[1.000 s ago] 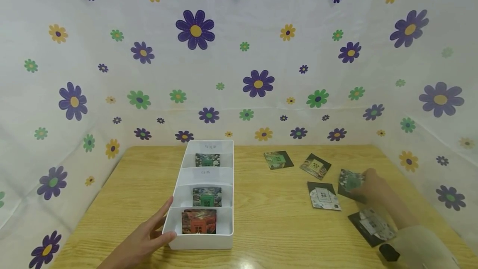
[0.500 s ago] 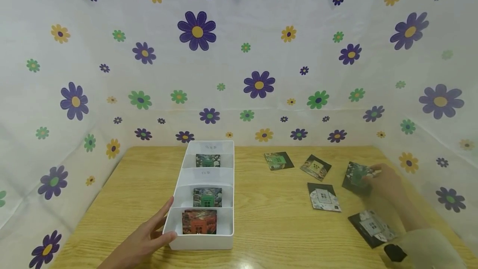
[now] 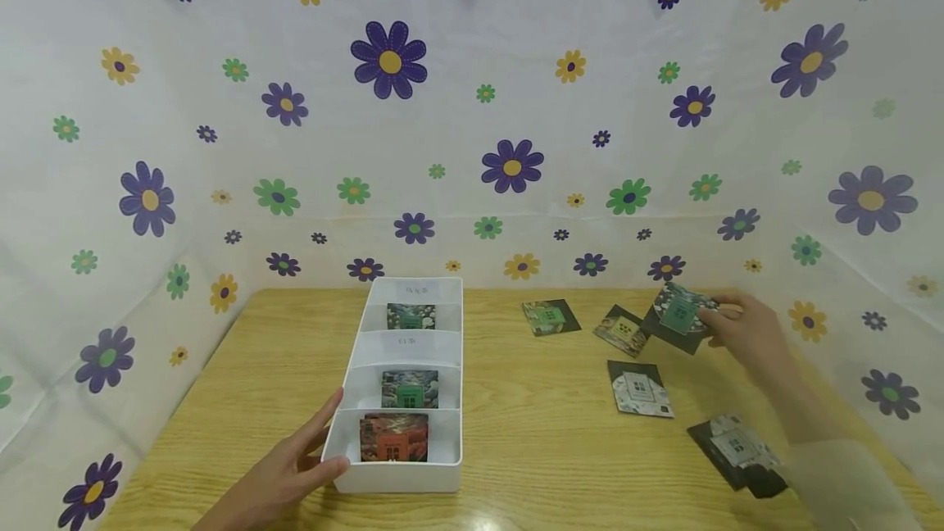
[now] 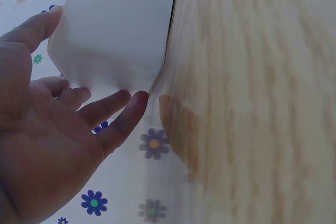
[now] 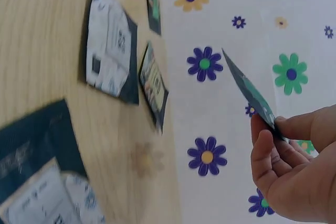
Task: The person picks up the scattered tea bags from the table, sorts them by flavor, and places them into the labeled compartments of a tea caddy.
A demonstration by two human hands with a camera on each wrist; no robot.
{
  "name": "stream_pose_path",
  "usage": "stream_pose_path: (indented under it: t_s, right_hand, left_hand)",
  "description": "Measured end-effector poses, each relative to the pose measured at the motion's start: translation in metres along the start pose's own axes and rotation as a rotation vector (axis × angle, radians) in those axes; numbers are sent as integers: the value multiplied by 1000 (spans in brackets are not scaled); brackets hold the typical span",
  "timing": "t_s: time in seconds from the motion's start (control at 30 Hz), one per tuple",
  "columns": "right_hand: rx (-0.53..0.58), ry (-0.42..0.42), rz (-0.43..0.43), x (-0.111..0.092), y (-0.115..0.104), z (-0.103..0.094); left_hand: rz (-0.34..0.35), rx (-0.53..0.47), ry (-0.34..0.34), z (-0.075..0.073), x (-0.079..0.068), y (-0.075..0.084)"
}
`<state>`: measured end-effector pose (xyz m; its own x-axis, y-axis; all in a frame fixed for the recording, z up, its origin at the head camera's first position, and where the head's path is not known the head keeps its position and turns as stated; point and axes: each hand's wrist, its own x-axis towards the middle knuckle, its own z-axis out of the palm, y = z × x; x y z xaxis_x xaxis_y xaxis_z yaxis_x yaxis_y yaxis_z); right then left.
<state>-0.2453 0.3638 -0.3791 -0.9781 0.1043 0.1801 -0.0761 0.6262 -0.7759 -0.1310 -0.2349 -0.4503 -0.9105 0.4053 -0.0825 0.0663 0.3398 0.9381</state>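
Observation:
My right hand (image 3: 748, 338) pinches a square tea sachet (image 3: 679, 314) with a green label by its edge. The sachet hangs tilted above the table, overlapping a yellow-labelled sachet (image 3: 622, 330) in the head view. In the right wrist view the held sachet (image 5: 249, 90) shows nearly edge-on between thumb and fingers. My left hand (image 3: 283, 469) rests against the near left corner of a white divided box (image 3: 401, 478). Its fairly straight fingers and thumb touch the box's outer walls. Inside stand a green-labelled sachet (image 3: 410, 316) at the back, another green one (image 3: 410, 390), and red sachets (image 3: 394, 437) in front.
On the right of the wooden table (image 3: 531, 433) lie a green-labelled sachet (image 3: 551, 317), a white-labelled one (image 3: 639, 388) and a grey-labelled one (image 3: 737, 445) near the right sleeve (image 3: 841, 482). A flower-printed cloth (image 3: 457, 121) encloses the back and sides.
My right hand has lifted the green-labelled sachet off the table and moved it up and slightly left, turning its face toward the head camera. The left hand and box have stayed put.

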Motion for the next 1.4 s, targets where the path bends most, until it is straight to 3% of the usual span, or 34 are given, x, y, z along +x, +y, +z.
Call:
stream_pose_path:
  t_s: [0.33, 0.53, 0.9, 1.2, 1.4]
  right_hand:
    - [375, -69, -46, 6, -35, 25]
    - [482, -78, -78, 9, -49, 45]
    - [405, -157, -154, 21, -81, 94]
    - [458, -236, -273, 36, -107, 154]
    - [514, -275, -338, 37, -142, 185]
  left_hand:
    - [4, 27, 0, 0, 0, 2]
    - [-20, 14, 9, 0, 1, 2]
    - [-19, 6, 12, -1, 0, 1]
    - [-8, -11, 1, -1, -1, 1]
    - [-6, -7, -2, 0, -1, 1]
